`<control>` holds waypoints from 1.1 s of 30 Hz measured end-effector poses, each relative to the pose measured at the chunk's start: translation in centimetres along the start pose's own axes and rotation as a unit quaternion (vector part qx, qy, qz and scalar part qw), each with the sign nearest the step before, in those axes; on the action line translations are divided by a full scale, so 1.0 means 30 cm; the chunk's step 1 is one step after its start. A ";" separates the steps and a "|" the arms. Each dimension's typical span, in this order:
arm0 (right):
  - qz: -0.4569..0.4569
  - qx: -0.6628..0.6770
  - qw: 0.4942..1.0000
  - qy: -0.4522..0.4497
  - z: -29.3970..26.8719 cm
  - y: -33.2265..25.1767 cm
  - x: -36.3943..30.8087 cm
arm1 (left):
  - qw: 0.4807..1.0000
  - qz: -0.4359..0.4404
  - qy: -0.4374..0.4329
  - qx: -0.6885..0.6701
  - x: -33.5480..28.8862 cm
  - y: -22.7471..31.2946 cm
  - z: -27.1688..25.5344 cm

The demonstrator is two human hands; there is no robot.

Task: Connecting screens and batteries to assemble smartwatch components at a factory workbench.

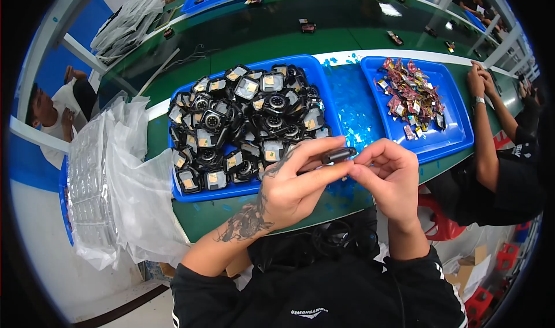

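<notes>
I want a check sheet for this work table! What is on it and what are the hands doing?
Surface: green bench, with a dark conveyor belt behind it.
Job's things: small black part, pinched between both hands; large blue tray heaped with black square parts.
Clutter: second blue tray holding small colourful pieces; clear plastic bags at the left.
Grips: left hand and right hand both closed on the small black part.
Cables: nothing seen.
Surroundings: a co-worker's arms rest at the right; another person sits far left; loose parts ride on the belt.
</notes>
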State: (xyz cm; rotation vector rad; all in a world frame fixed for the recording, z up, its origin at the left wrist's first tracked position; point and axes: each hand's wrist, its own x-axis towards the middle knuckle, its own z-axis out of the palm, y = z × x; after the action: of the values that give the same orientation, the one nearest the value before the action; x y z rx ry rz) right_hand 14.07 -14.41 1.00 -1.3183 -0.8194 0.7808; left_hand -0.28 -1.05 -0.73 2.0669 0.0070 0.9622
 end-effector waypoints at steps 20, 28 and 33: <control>-0.068 -0.070 0.995 -0.037 -0.008 0.002 -0.023 | 0.976 -0.202 -0.067 -0.049 -0.001 0.024 -0.012; -0.081 -0.039 0.993 0.073 0.029 0.062 -0.018 | 0.900 -0.294 0.018 -0.321 -0.033 0.018 0.042; -0.117 -0.022 0.983 0.139 0.056 0.112 -0.018 | 0.891 -0.316 0.020 -0.324 -0.038 0.009 0.046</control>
State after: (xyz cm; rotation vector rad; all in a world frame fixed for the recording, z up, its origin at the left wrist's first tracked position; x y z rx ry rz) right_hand 12.27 -13.73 -2.25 -1.3064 -0.7524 0.3832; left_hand -0.29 -2.54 -1.76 1.2843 0.3196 0.4948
